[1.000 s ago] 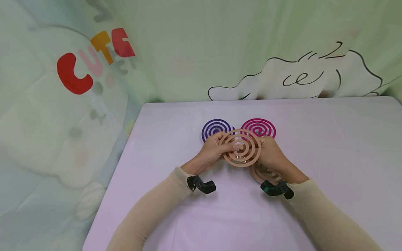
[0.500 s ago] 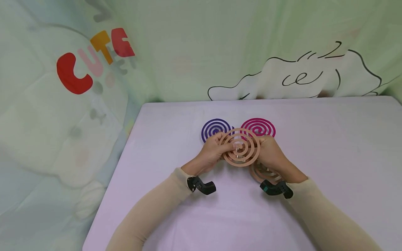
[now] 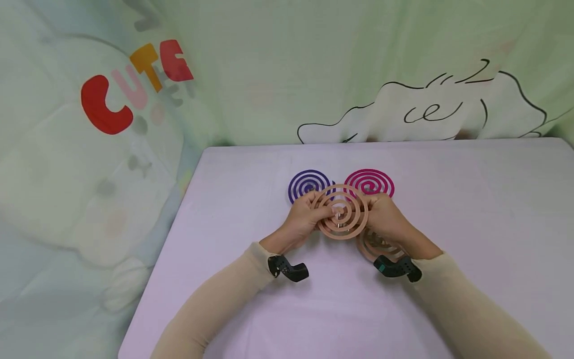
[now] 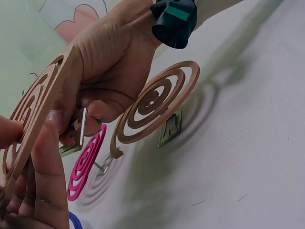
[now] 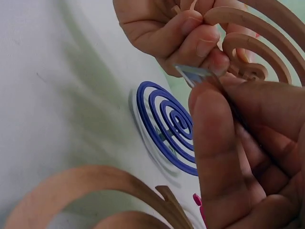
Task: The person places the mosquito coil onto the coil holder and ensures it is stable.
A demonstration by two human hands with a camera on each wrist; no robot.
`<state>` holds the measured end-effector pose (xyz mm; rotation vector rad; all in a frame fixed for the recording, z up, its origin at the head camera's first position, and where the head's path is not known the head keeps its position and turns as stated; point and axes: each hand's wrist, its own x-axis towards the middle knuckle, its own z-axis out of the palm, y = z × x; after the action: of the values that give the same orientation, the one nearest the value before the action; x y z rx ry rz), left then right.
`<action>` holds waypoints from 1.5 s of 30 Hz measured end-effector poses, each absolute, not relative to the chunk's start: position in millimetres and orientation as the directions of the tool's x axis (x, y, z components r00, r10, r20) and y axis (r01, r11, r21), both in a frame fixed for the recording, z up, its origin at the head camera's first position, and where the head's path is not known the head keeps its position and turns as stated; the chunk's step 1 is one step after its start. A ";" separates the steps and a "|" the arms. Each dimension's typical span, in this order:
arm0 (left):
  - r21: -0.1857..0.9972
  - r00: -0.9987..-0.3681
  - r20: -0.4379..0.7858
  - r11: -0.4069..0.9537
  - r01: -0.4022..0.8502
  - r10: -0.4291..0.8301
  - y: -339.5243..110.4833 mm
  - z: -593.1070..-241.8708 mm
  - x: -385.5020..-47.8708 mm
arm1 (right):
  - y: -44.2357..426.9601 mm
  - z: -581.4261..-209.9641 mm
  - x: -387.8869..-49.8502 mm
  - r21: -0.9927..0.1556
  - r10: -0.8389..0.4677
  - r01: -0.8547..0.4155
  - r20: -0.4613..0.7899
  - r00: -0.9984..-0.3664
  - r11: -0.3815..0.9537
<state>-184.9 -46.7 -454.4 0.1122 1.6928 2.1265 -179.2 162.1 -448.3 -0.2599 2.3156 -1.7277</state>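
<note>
My left hand (image 3: pixel 301 219) pinches a tan mosquito coil (image 3: pixel 365 212) between thumb and fingers, raised above the table and tilted. My right hand (image 3: pixel 387 219) is behind the coil's right side; its thumb and fingers pinch a small metal coil stand (image 5: pixel 195 74), close to the coil's centre. Whether stand and coil touch, I cannot tell. Below the right wrist, a second tan coil (image 4: pixel 190 86) sits on its own metal stand (image 4: pixel 170 129). Behind the hands are a blue coil (image 3: pixel 309 188) and a pink coil (image 3: pixel 368 187), both raised off the cloth.
A pale lilac cloth covers the table (image 3: pixel 471 209). A printed curtain (image 3: pixel 251 75) hangs behind and to the left. Dark wrist bands (image 3: pixel 289 269) stick out from both wrists, the right one just over the second tan coil.
The held coil has shifted and turned slightly to the left. Both hands keep their grips, and the coils on the table have not moved.
</note>
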 end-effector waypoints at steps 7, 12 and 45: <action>0.937 -0.901 -0.190 -0.202 -0.285 0.389 -52.3 -456.4 -187.4 | 167.9 -447.8 -180.3 -0.994 -0.409 0.048 -0.085 -0.908 0.100; 0.931 -0.895 -0.201 -0.206 -0.301 0.399 -55.8 -458.9 -187.9 | 168.3 -446.8 -182.7 -0.988 -0.478 0.150 -0.112 -0.871 -0.042; 0.861 -0.782 -0.345 -0.157 -0.484 0.519 -88.7 -478.5 -180.9 | 145.6 -441.5 -183.4 -0.918 -0.473 0.244 -0.373 -0.798 0.312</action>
<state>-180.9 -88.7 -478.5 0.0409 1.4634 1.9890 -183.4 145.6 -441.5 -0.2013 1.9802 -1.5369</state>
